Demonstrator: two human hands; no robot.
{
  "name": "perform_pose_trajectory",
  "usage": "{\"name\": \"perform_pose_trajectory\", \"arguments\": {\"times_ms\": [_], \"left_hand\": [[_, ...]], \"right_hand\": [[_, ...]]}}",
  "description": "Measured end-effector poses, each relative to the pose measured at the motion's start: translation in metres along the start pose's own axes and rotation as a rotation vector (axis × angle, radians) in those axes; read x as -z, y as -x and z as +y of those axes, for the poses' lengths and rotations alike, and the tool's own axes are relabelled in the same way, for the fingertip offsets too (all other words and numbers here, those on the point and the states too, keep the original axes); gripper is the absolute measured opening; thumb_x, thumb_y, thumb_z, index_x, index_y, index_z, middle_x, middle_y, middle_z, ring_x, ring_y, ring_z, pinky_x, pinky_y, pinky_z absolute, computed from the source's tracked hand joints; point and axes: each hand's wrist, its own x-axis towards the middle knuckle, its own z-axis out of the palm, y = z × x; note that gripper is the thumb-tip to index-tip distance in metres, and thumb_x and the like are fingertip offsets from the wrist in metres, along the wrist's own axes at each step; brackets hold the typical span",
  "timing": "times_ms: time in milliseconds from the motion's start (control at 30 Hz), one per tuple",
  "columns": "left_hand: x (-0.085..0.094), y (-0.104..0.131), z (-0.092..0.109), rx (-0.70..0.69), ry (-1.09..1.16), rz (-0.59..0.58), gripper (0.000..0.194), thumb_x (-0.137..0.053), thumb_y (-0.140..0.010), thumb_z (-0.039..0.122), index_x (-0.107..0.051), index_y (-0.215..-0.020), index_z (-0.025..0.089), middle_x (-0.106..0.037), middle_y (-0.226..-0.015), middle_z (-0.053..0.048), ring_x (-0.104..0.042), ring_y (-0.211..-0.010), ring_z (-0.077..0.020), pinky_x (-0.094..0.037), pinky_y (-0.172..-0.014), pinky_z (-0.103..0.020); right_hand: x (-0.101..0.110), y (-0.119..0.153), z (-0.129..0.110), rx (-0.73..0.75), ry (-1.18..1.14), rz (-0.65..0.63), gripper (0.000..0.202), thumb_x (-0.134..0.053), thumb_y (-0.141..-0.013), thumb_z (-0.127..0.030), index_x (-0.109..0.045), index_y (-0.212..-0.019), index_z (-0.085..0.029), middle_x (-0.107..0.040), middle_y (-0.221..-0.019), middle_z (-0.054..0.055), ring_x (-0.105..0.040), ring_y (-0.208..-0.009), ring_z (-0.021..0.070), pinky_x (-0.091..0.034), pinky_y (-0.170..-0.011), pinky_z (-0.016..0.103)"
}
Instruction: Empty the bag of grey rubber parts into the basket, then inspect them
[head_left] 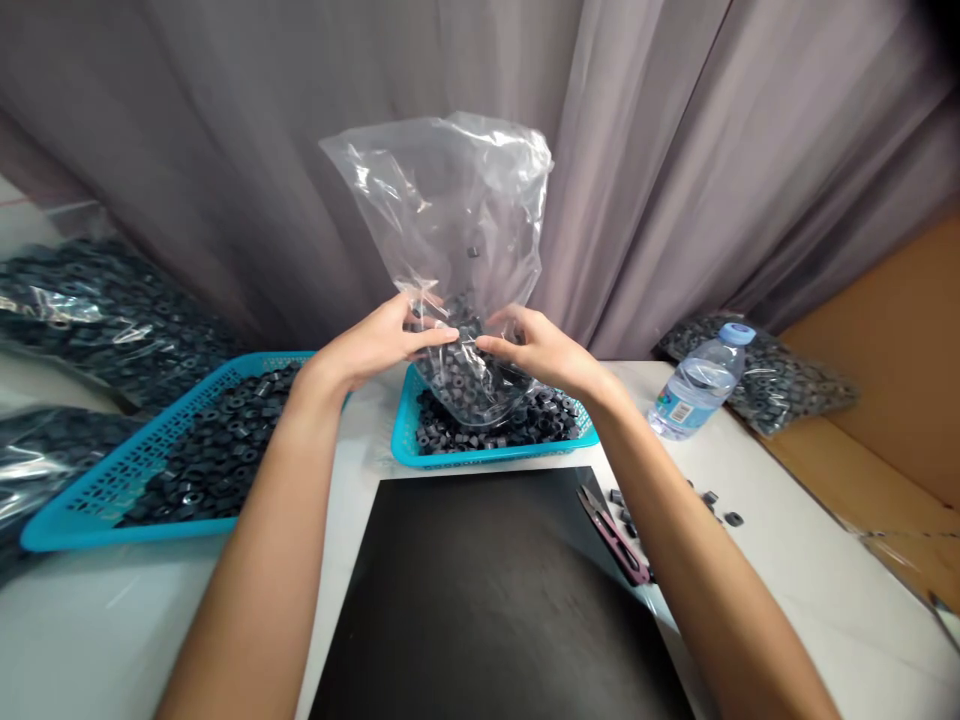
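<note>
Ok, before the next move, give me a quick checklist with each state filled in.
1. Grip on the bag: ok; left hand and right hand hold the lower part of the clear bag.
2. Bag lined up with the small blue basket: ok.
3. Bag's weight resting in the basket: cannot tell.
4. Pink snips well away from the arms: not ok; they lie close by the right forearm.
5. Table free of loose parts: not ok; several lie at right.
6. Bottle capped: ok.

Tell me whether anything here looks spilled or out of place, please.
Several small dark pieces lie loose on the white table near the snips; they look stray, since similar pieces sit in blue baskets.
</note>
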Motion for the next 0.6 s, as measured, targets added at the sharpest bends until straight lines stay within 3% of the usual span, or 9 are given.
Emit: {"name": "perform_pose_trajectory", "arguments": {"times_ms": [200, 333, 600], "left_hand": [[0.003, 0.005, 0.006, -0.019, -0.023, 0.042, 0.058, -0.082, -0.074, 0.043, -0.064, -0.126, 0.024, -0.071, -0.112, -0.008, -0.066, -0.105, -0.0299, -0.054, -0.085, -0.041], [0.009, 0.007, 0.005, 0.055, -0.027, 0.011, 0.06, -0.081, -0.075, 0.047, -0.065, -0.128, 0.026, -0.07, -0.109, -0.008, -0.066, -0.104, -0.0299, -0.055, -0.082, -0.041], [0.021, 0.01, 0.0, 0.061, 0.035, -0.03, 0.049, -0.074, -0.08, 0.054, -0.068, -0.125, 0.034, -0.071, -0.122, -0.004, -0.065, -0.112, -0.0271, -0.055, -0.09, -0.041]], "right_hand": [[-0.004, -0.001, -0.001, 0.023, -0.048, 0.003, 0.028, -0.063, -0.095, -0.043, -0.063, -0.113, -0.021, -0.069, -0.11, 0.006, -0.061, -0.096, 0.0211, -0.048, -0.084, 0.036], [-0.01, -0.002, -0.001, 0.0, -0.027, 0.011, 0.026, -0.064, -0.094, -0.039, -0.064, -0.111, -0.019, -0.069, -0.106, 0.006, -0.06, -0.09, 0.0194, -0.047, -0.082, 0.034], [-0.012, -0.004, 0.0, 0.002, -0.081, -0.001, 0.023, -0.059, -0.096, -0.038, -0.064, -0.108, -0.02, -0.07, -0.101, 0.005, -0.062, -0.093, 0.0203, -0.047, -0.085, 0.035]]}}
